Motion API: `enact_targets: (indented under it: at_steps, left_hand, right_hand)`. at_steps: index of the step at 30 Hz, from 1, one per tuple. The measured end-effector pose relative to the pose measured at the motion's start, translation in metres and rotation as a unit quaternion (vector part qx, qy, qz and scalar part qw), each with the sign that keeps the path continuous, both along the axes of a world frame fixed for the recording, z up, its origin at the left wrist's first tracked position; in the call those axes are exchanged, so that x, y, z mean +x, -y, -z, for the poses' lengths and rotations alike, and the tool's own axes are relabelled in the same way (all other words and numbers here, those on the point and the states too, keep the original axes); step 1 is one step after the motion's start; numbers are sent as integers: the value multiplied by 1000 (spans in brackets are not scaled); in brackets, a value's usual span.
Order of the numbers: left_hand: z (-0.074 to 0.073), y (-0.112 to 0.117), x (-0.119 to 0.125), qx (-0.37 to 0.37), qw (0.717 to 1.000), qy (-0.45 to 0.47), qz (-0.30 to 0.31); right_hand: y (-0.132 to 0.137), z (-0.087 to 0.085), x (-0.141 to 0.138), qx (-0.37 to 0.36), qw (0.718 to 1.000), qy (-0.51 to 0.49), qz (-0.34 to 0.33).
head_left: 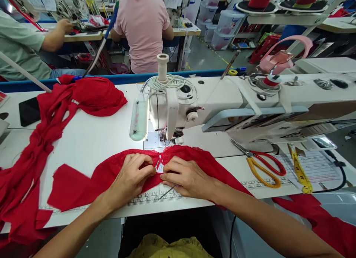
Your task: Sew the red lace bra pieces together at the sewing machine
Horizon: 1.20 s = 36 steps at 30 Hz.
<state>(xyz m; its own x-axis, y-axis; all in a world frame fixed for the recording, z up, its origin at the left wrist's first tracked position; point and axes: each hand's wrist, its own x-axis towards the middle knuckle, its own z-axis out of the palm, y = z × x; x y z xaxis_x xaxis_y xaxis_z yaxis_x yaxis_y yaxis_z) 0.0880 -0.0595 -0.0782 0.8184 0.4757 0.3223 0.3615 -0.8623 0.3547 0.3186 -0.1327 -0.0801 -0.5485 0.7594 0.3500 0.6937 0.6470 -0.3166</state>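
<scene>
A red lace-edged bra (111, 172) lies spread on the white sewing table, just in front of the presser foot (162, 136). My left hand (136, 172) is closed on the fabric left of the small gap at its centre. On the other side of that gap, my right hand (183, 174) pinches the fabric, fingers bent. From under the right fingers sticks a thin dark pointed tool (166, 193); its other end is hidden. White shows through the gap between the hands. Both hands rest low over the table, near the printed ruler (147, 198).
The sewing machine (214, 94) stands behind the hands. Scissors (258, 163) and a yellow tape measure (300, 169) lie right. More red fabric (36, 139) is heaped left. A clear bin (330, 206) with red pieces stands low right. Two people (141, 28) sit beyond.
</scene>
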Motion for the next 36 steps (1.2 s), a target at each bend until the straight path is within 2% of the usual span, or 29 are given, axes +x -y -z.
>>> enact_targets:
  at_steps: [10,14,17,21,25,29,31,33,36]
  left_hand:
    - [0,2,-5,15,1000,14,-17]
    - [0,3,-6,15,999,26,-19]
    - [1,4,-6,2,999,28,-19]
    - [4,6,-7,-30,998,45,-22]
    - [8,6,-8,-21,997,79,-12]
    - [16,3,-8,-8,994,106,-11]
    - [20,0,-8,-1,993,115,-7]
    - [24,-1,-9,7,993,120,-3]
    - [26,-3,-10,15,992,124,2]
  right_hand:
    - [1,-1,-1,8,1000,-4,7]
    - [0,0,-1,-11,1000,-8,1]
    - [1,-7,-1,-39,999,-31,4]
    - [9,-31,5,-79,991,-28,107]
    - [15,-47,28,-66,969,42,234]
    - [5,-37,57,-72,904,149,394]
    - [-2,-29,68,-85,886,185,418]
    - [-8,-24,74,-84,880,198,424]
    - [-7,-30,83,-74,868,193,452]
